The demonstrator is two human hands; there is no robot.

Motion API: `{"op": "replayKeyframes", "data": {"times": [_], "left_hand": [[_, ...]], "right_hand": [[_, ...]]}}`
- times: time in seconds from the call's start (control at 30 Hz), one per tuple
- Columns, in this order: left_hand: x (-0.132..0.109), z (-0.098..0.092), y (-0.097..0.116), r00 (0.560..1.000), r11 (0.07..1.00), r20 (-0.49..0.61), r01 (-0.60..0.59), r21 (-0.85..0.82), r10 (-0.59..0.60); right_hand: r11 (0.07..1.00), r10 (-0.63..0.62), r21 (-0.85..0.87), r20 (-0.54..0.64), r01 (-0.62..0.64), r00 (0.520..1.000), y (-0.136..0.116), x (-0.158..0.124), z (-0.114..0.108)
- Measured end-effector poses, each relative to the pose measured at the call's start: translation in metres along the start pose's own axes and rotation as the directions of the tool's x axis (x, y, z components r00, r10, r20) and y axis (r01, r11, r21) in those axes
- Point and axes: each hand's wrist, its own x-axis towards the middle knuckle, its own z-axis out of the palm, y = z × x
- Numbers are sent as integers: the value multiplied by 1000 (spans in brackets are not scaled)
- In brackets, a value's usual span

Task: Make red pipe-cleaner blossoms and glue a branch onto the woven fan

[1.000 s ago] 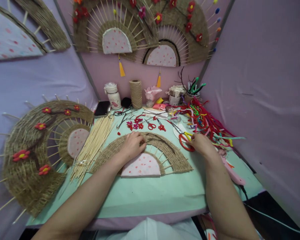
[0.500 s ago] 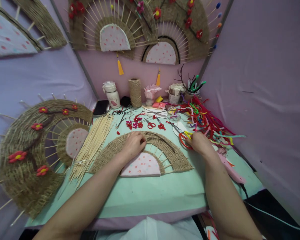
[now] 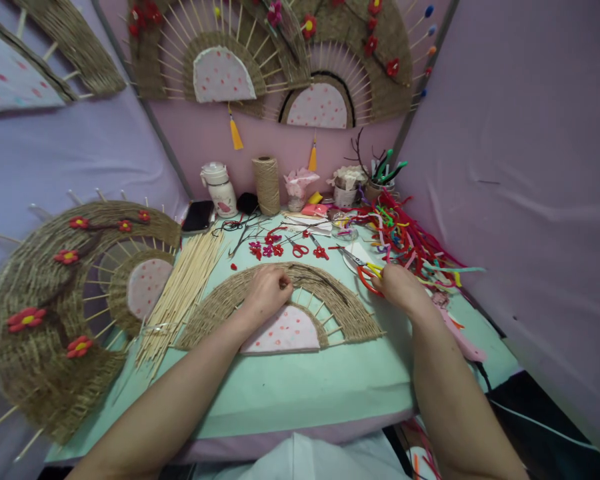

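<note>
Head: printed bottle (image 3: 222,199) beyond fan (image 3: 287,330)

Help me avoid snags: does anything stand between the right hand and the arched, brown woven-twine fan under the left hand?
Yes: the round, red scissors handle at the right hand juts toward the fan. Nearer the person, only mint-green tabletop shows between.

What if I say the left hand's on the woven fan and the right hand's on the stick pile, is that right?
Not quite: the head view shows the right hand at the scissors, not on the stick pile. The left hand is on the woven fan.
</note>
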Motion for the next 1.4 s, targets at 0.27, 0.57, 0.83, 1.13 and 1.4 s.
{"op": "replayKeyframes", "data": {"times": [0.27,0.57,0.83,1.13,1.4], "left_hand": [[2,12,-3,999,999,44,14,-44,-12],[3,14,-5,999,999,45,-11,-46,13],[2,12,-3,999,999,44,1,-40,1],[0,11,1,999,999,32,-1,-42,3],[3,10,3,999,1000,41,7,-20,-6]], "right_hand": [[989,46,144,-35,-41,998,8,-17,4],[652,-168,744,-49,148,985,6,-53,9],[415,-390,894,344,-170,854,1,-95,-7],[522,-458,833,456,-184,763,0,-87,-15],[567,-448,806,476,-171,757,2,-79,-16]]}}
